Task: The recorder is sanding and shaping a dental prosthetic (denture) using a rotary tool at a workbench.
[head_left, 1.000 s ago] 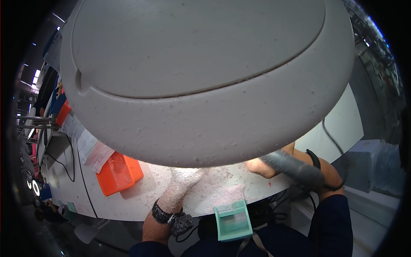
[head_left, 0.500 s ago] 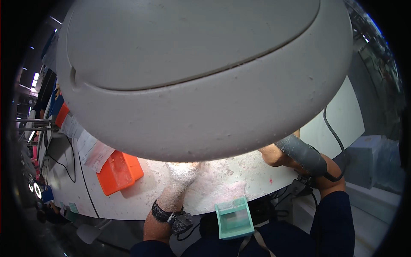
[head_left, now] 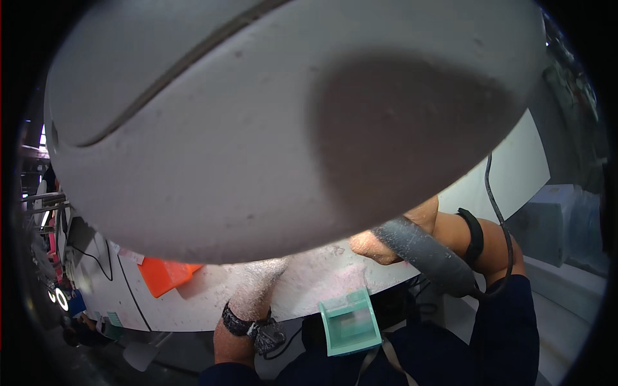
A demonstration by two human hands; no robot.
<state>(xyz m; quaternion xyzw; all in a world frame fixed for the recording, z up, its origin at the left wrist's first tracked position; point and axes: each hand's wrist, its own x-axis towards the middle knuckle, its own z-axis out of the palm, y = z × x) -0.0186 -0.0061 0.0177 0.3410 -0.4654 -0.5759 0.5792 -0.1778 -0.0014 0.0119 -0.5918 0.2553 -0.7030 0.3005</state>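
My right hand (head_left: pixel 374 249) is wrapped round a thick grey corded handheld power tool (head_left: pixel 430 256). Its working end is hidden under the large pale grey lamp-like head (head_left: pixel 212 174) that covers the upper view. My left hand (head_left: pixel 261 271), coated in white dust, reaches over the table from the lower edge. Its fingers are out of sight beneath that same head, so neither their pose nor anything in them shows. A black strap with a small device (head_left: pixel 265 336) circles the left wrist. White and pinkish powder lies on the white table (head_left: pixel 225 309) between the hands.
A small green tray (head_left: pixel 325 331) hangs at the table's near edge, in front of my body. An orange bin (head_left: pixel 161 278) is on the left, partly covered. The tool's black cord (head_left: pixel 494 193) runs along the right. Translucent plastic boxes (head_left: pixel 547 222) stand at far right.
The grey head now fills more of the view and hides more of the orange bin and papers; a dark shadow lies on it. My right hand and tool have shifted left and slightly nearer.
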